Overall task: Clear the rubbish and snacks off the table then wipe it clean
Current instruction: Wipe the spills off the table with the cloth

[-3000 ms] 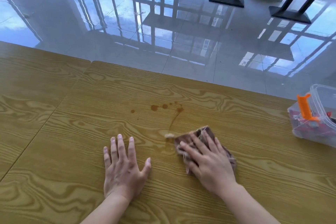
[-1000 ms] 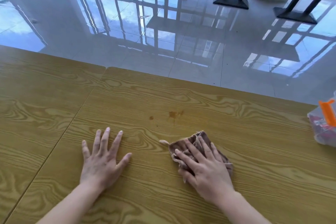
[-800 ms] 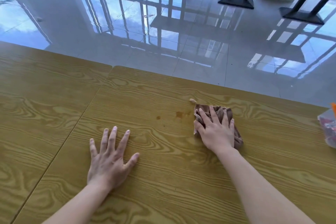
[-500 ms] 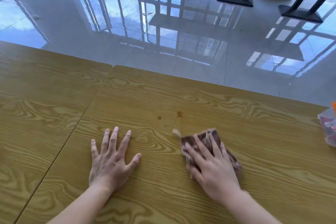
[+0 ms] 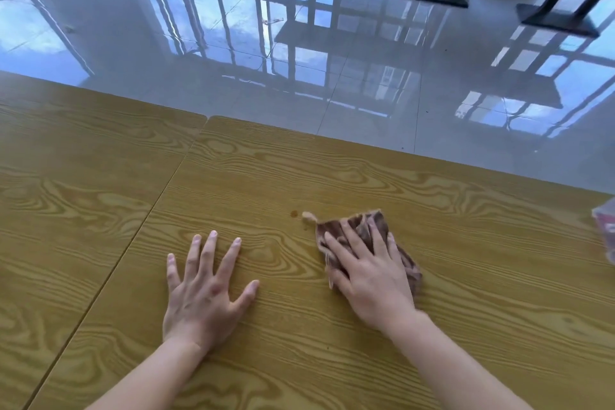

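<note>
The left hand (image 5: 203, 296) lies flat, fingers spread, on the yellow wood-grain worktop (image 5: 482, 243). The right hand (image 5: 369, 271) presses flat, fingers splayed, on a crumpled brown cloth (image 5: 361, 226) just right of a small brown stain (image 5: 294, 213). At the right edge, a clear plastic container (image 5: 607, 236) is cut off; its contents are unclear.

My worktop (image 5: 432, 326) is yellow-brown with swirling wood grain and 1 small brown spot (image 5: 294, 213). The cloth (image 5: 357, 226) under my right grip (image 5: 369, 271) is brown with paler mottling. The glossy floor (image 5: 366, 103) is pale grey with blue reflections.
</note>
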Action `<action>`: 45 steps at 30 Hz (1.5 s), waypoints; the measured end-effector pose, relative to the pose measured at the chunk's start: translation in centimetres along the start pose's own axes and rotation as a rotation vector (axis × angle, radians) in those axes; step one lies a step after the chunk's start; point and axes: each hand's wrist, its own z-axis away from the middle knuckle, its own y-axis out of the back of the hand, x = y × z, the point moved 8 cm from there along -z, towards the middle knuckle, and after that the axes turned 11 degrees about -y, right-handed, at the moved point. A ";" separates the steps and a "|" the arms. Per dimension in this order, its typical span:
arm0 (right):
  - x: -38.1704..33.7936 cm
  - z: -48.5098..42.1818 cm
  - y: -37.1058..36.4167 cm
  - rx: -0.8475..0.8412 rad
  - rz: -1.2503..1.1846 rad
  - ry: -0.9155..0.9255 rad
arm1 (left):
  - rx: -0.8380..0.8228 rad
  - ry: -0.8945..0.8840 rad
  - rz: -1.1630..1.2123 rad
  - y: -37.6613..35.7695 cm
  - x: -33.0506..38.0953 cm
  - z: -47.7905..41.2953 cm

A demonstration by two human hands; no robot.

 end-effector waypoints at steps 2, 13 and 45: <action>0.0 5.8 -1.1 0.038 0.022 0.120 | -0.002 0.000 0.004 0.0 0.1 0.0; -2.4 -6.0 0.8 -0.068 -0.051 -0.189 | 0.012 0.007 0.015 -0.1 -0.1 0.0; -4.1 -7.4 0.4 -0.036 0.005 -0.194 | 0.076 0.008 0.058 0.4 0.0 0.1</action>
